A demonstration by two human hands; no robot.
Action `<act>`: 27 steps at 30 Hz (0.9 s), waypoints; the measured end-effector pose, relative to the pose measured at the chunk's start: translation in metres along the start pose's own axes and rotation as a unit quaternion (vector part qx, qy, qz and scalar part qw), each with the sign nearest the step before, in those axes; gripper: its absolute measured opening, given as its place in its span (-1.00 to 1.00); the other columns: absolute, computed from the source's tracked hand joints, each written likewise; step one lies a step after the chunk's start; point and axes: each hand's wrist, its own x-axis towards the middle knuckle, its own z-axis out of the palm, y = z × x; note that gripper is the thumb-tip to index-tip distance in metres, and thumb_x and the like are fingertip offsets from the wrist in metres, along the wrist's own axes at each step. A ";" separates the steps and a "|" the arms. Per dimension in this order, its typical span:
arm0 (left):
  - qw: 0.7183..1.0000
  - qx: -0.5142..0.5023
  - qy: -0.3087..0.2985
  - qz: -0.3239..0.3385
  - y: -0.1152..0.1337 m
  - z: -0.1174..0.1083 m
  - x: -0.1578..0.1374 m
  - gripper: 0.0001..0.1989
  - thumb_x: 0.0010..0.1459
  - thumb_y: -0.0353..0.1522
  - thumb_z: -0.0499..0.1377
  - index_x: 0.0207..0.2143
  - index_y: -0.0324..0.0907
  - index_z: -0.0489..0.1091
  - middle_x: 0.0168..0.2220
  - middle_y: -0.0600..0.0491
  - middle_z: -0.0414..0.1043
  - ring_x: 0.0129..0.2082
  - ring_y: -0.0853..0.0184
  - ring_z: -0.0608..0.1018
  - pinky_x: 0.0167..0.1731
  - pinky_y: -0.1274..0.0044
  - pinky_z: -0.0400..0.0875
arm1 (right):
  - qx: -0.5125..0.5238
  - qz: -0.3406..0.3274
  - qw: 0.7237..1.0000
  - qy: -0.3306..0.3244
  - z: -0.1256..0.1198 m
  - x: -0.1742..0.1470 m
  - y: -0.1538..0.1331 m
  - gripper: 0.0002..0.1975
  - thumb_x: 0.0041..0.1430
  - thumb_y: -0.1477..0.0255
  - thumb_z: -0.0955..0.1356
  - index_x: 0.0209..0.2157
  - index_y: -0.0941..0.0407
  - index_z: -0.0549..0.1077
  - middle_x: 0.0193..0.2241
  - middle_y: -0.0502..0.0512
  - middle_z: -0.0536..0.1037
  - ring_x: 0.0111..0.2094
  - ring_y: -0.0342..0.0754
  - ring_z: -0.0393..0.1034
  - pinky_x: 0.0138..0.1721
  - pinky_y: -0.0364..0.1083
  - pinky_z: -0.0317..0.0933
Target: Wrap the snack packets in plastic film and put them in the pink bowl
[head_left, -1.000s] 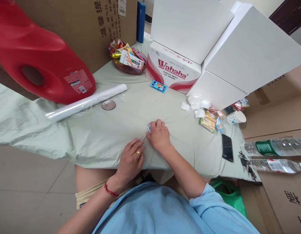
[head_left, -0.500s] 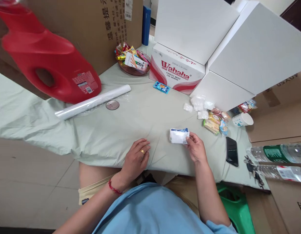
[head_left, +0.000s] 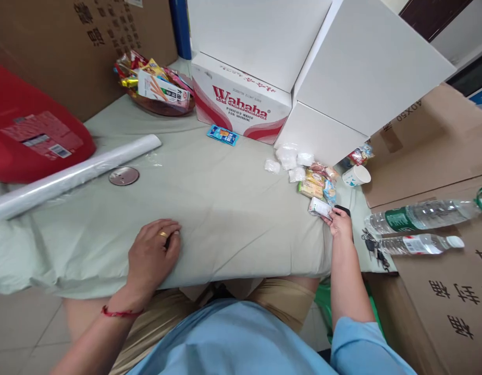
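At the right, my right hand [head_left: 340, 221] pinches one end of a small white snack packet [head_left: 319, 207] between thumb and fingers. The packet is just in front of a cluster of wrapped snacks [head_left: 311, 188], close to a dark phone [head_left: 342, 210] that the hand partly covers. My left hand [head_left: 153, 255], with a ring and a red bracelet, rests palm down near the front edge of the table. Its fingers are loosely bent and hold nothing.
Crumpled clear-wrapped pieces [head_left: 286, 155] lie behind the snacks, beside a paper cup [head_left: 357, 176]. Keys [head_left: 375, 250] and two bottles [head_left: 416, 214] are at the right. Leftward are a plastic film roll [head_left: 76, 174], round lid [head_left: 124, 176], blue packet [head_left: 222, 135], snack bowl [head_left: 162, 104] and red jug [head_left: 33, 130].
My right hand has carried the white packet rightward, up to the snack cluster and over the phone. The view has turned right; my left hand still rests on the table.
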 end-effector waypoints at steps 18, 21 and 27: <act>0.998 0.042 -0.041 -0.016 0.011 -0.002 -0.002 -0.74 0.36 -0.39 0.05 -0.17 -0.18 0.56 -0.08 -0.15 0.63 -0.01 0.05 0.62 0.02 0.22 0.51 | -0.326 -0.417 0.846 0.062 0.036 -0.025 -0.036 -0.68 0.24 0.42 0.25 -0.10 0.16 0.58 -0.13 0.33 0.55 -0.05 0.21 0.43 0.04 0.14 0.31; 0.999 0.035 -0.034 -0.011 0.011 -0.002 -0.002 -0.75 0.34 -0.40 0.05 -0.18 -0.18 0.55 -0.10 -0.15 0.62 -0.01 0.06 0.61 0.02 0.24 0.52 | -0.298 -0.455 0.835 -0.078 0.086 -0.033 -0.055 -0.71 0.27 0.37 0.26 -0.14 0.13 0.59 -0.17 0.24 0.58 -0.17 0.12 0.47 -0.04 0.06 0.35; 0.999 0.018 -0.032 -0.033 0.015 0.000 -0.002 -0.77 0.31 -0.43 0.05 -0.22 -0.15 0.52 -0.12 -0.11 0.60 -0.03 0.09 0.58 0.06 0.23 0.51 | -0.406 -0.412 0.791 -0.199 0.208 -0.050 -0.075 -0.62 0.32 0.37 0.30 0.08 0.20 0.55 -0.02 0.34 0.54 -0.09 0.15 0.45 0.05 0.08 0.31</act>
